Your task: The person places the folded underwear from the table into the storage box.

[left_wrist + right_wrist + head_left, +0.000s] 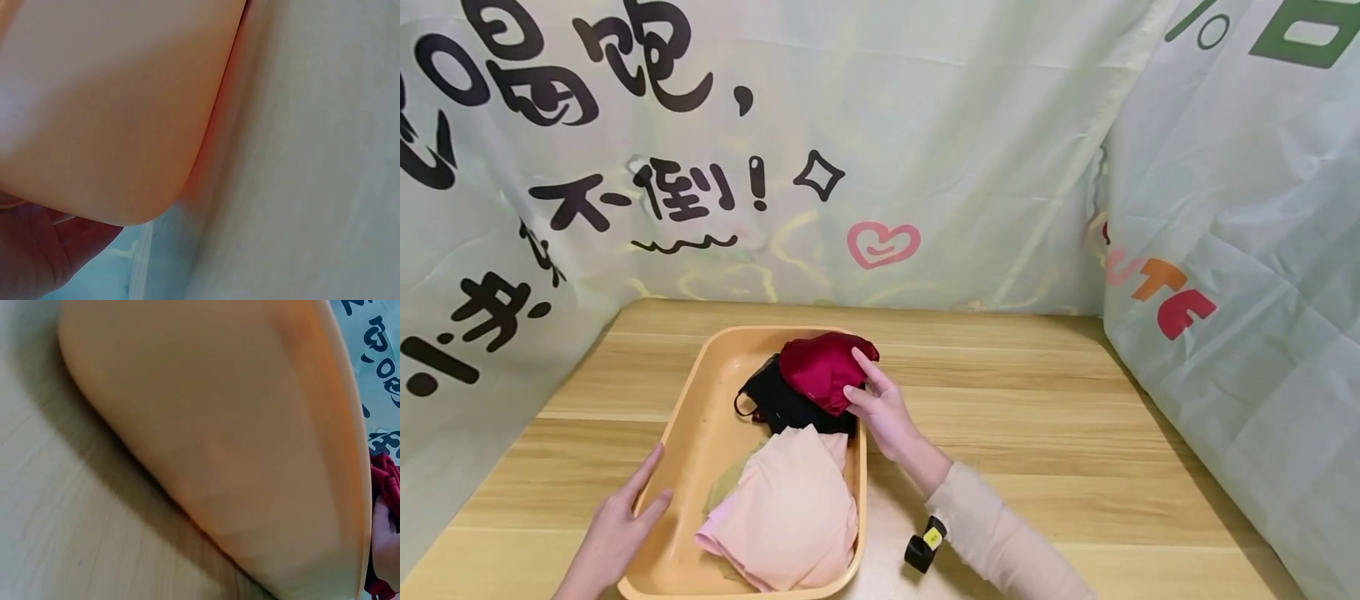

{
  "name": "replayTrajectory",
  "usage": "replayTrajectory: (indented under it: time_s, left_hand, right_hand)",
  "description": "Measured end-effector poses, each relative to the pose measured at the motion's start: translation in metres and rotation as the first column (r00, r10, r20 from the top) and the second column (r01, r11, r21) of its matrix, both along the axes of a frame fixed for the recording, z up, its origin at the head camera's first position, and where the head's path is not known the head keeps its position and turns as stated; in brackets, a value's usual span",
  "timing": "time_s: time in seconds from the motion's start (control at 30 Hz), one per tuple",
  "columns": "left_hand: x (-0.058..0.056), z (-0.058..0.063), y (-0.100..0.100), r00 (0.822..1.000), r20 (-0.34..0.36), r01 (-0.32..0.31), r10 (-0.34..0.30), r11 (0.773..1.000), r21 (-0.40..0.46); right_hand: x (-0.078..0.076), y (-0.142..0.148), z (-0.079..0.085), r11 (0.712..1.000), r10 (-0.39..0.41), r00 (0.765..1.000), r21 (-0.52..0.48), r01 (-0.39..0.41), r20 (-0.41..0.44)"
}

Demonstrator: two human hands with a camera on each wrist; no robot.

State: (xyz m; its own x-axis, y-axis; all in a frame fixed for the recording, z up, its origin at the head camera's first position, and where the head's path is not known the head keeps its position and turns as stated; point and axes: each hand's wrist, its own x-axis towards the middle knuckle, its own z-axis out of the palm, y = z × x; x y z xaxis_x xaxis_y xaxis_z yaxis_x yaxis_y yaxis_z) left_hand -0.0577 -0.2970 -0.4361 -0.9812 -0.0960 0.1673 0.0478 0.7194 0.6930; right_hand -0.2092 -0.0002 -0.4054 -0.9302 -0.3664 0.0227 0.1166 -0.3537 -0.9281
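A peach plastic tray (pixel 692 450) holds several folded bras. My right hand (pixel 887 417) reaches over its far right rim. Its index finger and thumb lie extended on a dark red bra (pixel 816 367); its other fingers are mostly hidden. Under the red one is a black bra (pixel 775 400) with a strap loop. Nearer me lies a pale pink bra (pixel 797 508), over olive (pixel 726 483) and lilac (pixel 718 529) cloth. My left hand (pixel 617 521) touches the tray's left rim, fingers fairly straight and thumb over the edge. In the right wrist view, cloth borders the right hand (pixel 385 544).
A wooden table (pixel 1037 433) bears the tray. A pale printed curtain (pixel 962 125) hangs behind and on both sides. By the right sleeve (pixel 992 525) is a black strap with a yellow label (pixel 925 543).
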Motion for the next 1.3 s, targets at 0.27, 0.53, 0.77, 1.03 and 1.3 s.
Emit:
replayTrajectory:
  time_s: [0.27, 0.53, 0.77, 1.03, 1.3]
  left_hand:
    - [-0.001, 0.001, 0.004, 1.000, -0.015, 0.003, -0.003, 1.000, 0.004]
    - [-0.003, 0.003, 0.007, 1.000, -0.012, 0.005, -0.004, 1.000, 0.008]
    - [-0.003, 0.001, 0.007, 1.000, -0.017, 0.010, -0.009, 1.000, 0.014]
    - [-0.002, -0.002, 0.001, 1.000, -0.007, 0.008, -0.008, 1.000, 0.001]
    - [0.000, -0.012, -0.004, 1.000, -0.017, -0.016, 0.016, 0.999, -0.028]
  right_hand:
    - [0.002, -0.009, 0.003, 0.997, 0.007, 1.000, 0.078, -0.007, -0.007]
    - [0.005, -0.008, 0.010, 0.997, 0.031, 0.996, 0.067, -0.037, 0.088]
    - [0.009, -0.005, 0.016, 0.998, 0.047, 0.988, 0.038, -0.053, 0.144]
    - [0.013, 0.001, 0.018, 0.995, 0.066, 0.982, 0.064, -0.078, 0.178]
    - [0.026, 0.022, 0.018, 0.991, 0.057, 0.984, 0.107, -0.076, 0.170]
